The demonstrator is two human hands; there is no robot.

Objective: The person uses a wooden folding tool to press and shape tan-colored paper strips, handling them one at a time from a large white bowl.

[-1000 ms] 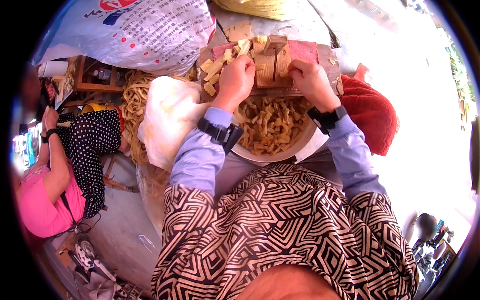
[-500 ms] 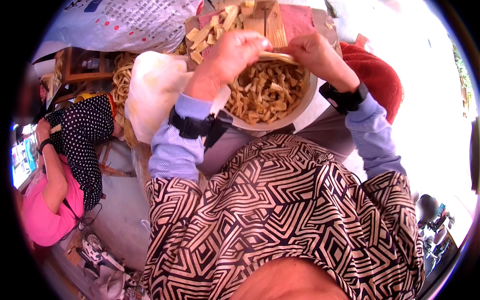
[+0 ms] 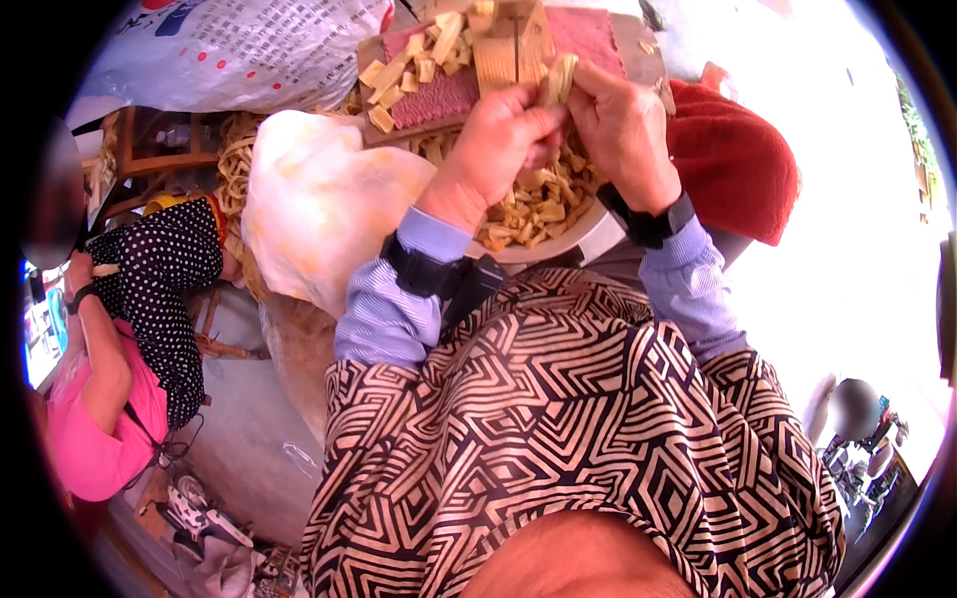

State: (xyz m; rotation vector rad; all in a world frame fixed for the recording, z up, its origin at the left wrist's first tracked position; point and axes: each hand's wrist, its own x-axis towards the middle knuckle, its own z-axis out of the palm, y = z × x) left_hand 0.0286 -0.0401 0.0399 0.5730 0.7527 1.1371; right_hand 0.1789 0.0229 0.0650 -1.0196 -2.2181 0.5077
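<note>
In front of me, both my hands meet above a round white bowl (image 3: 528, 255) of tan, knobbly strip pieces (image 3: 543, 211). My left hand (image 3: 498, 145) is closed, thumb and fingers pinching the lower part of a pale yellowish, folded strip (image 3: 560, 80). The strip stands up between the hands. My right hand (image 3: 626, 130) is closed too, its fingertips gripping the strip from the right. Part of the strip is hidden by my fingers. Just beyond them, a wooden block (image 3: 506, 60) with a slit stands on a board covered with pink cloth (image 3: 588, 40).
Cut pale pieces (image 3: 429, 60) lie on the board's left side. A white plastic bag (image 3: 319, 199) bulges left of the bowl, near a heap of long tan strips (image 3: 239, 149). A red cloth (image 3: 733, 159) lies at right. Another person in pink (image 3: 110, 409) sits at far left.
My hands have come closer together, the left one shifting right and down. The strip, earlier stretched sideways between them, now points upward in a bunch.
</note>
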